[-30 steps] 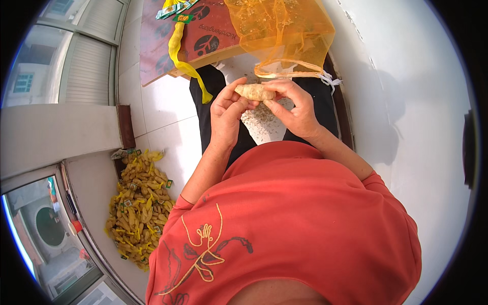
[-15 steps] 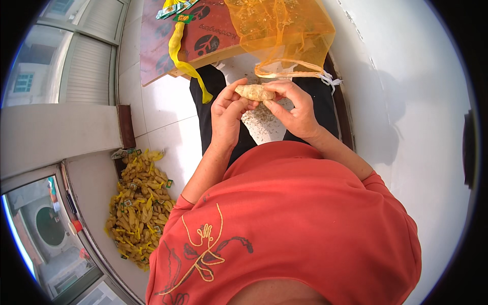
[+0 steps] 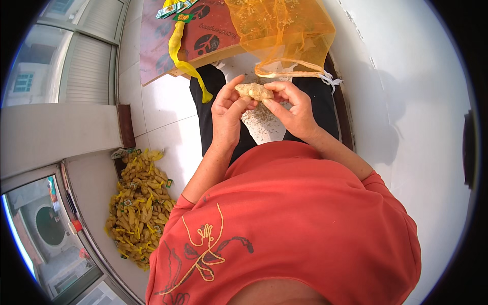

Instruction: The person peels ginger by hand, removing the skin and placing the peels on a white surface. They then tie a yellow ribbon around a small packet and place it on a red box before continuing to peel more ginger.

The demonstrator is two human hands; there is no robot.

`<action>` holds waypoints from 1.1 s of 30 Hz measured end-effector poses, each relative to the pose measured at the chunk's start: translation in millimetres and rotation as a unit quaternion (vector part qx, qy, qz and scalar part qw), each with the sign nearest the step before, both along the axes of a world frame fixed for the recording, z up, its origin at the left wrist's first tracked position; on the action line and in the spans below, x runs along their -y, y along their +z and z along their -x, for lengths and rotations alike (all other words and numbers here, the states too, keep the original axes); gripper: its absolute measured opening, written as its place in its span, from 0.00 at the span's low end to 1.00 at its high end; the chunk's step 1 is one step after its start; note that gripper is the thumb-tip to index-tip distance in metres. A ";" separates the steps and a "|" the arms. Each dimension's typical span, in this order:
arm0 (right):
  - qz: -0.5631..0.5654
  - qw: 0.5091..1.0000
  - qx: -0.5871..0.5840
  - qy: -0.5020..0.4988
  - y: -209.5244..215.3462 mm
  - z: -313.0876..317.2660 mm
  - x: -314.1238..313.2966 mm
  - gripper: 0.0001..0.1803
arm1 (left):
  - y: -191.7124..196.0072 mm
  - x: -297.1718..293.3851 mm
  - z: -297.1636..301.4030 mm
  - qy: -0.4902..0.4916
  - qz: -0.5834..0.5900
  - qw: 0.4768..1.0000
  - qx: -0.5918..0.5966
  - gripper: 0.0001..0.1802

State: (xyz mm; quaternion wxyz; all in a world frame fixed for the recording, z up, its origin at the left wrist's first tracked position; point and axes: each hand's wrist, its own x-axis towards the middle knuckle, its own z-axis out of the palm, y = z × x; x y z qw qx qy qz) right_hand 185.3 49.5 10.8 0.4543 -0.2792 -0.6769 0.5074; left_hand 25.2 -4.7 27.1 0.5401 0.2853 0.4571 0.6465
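Note:
A pale, knobbly piece of ginger root [image 3: 254,91] is held level between my two hands, above my lap. My left hand [image 3: 229,108] pinches its left end, thumb below, with the index finger lifted off it. The fingers and thumb of my right hand [image 3: 295,108] close on its right end. Just beyond my left hand, a yellow net sleeve [image 3: 176,51] with a green tag hangs over the table's near edge. An orange mesh bag [image 3: 284,30] lies across the table on the right, its drawstring opening toward me.
The red board table [image 3: 213,30] stands ahead of my knees. Green-and-white tags [image 3: 175,9] lie at its far left. On the floor to my left is a heap of yellow-netted ginger [image 3: 140,203]. Crumbs [image 3: 262,122] litter the floor between my legs. A white wall [image 3: 406,127] rises at right.
The ginger has been turned slightly in my fingers, and my left index finger has lifted a little. Everything else stays where it was.

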 end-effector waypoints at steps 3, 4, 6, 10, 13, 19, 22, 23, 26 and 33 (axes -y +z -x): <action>-0.014 1.000 0.006 -0.001 -0.7 -0.4 0.1 0.15 | 0.1 -0.3 0.5 -0.001 -0.002 1.000 0.003 0.25; -0.020 1.000 0.007 -0.003 -0.1 -0.3 0.3 0.16 | -0.2 -0.2 0.2 -0.001 -0.003 1.000 0.007 0.24; -0.033 0.999 0.008 -0.007 2.1 -0.3 0.6 0.16 | 0.0 -0.4 -0.5 -0.005 -0.006 1.000 0.019 0.24; -0.102 0.994 0.028 -0.032 3.5 -1.5 -0.5 0.16 | 1.6 -0.2 -2.1 -0.009 -0.014 0.999 0.042 0.22; -0.115 0.992 0.029 -0.032 4.6 -2.0 -0.5 0.16 | -0.1 -0.3 -2.6 -0.007 -0.016 0.998 0.055 0.20; -0.155 0.986 0.040 -0.035 3.3 -2.4 -0.3 0.18 | -3.4 -1.1 2.0 -0.014 0.000 0.997 0.076 0.18; -0.094 0.995 0.038 -0.012 1.3 -4.4 -0.9 0.18 | -2.5 -0.9 1.7 -0.015 -0.005 0.998 0.067 0.18; -0.058 0.998 0.028 0.001 1.6 -4.1 -0.1 0.18 | -2.2 -0.7 1.5 -0.017 -0.008 0.998 0.060 0.19; 0.008 1.000 0.013 0.020 0.7 -2.7 0.1 0.18 | 2.4 -0.2 -1.6 -0.029 -0.006 0.999 0.045 0.20; 0.012 1.000 0.002 0.017 1.5 -1.4 -0.7 0.18 | -2.6 -0.4 2.0 -0.051 -0.015 0.997 0.048 0.22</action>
